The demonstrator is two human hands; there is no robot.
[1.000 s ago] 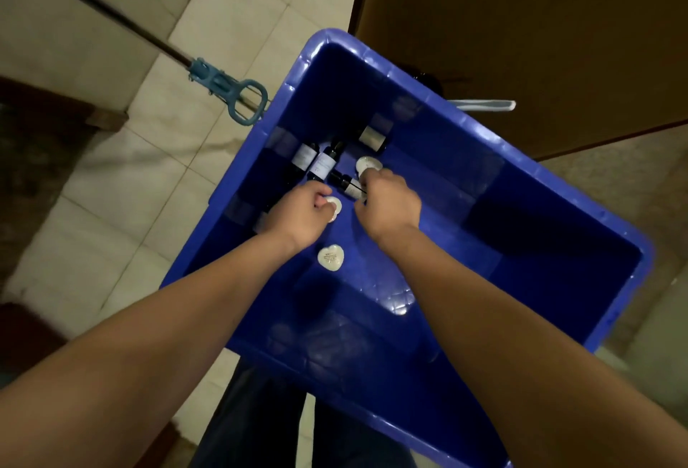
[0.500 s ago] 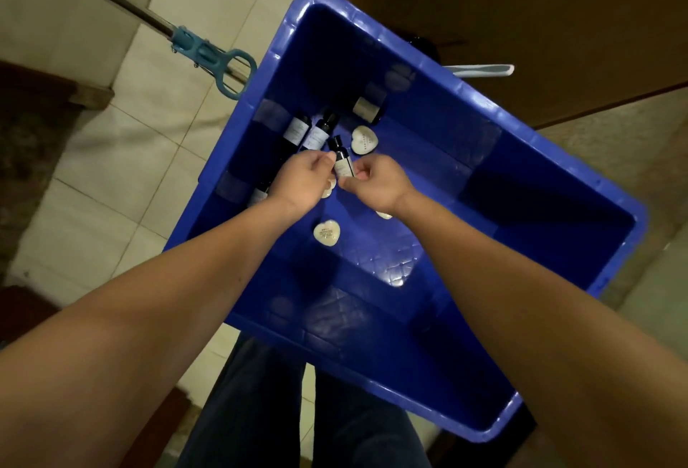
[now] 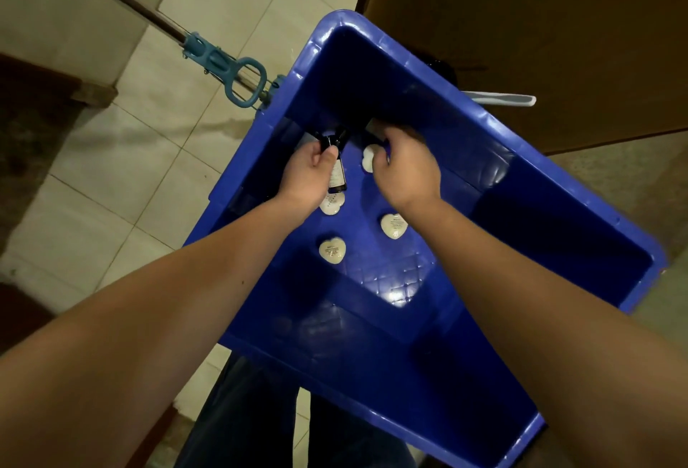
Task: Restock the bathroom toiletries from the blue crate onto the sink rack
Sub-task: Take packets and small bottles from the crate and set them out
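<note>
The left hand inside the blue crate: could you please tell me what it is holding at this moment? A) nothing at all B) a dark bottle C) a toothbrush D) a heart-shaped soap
B: the left hand grips a dark bottle with a pale label, while two heart-shaped soaps lie loose on the floor of the blue crate, nearer the person.
</note>
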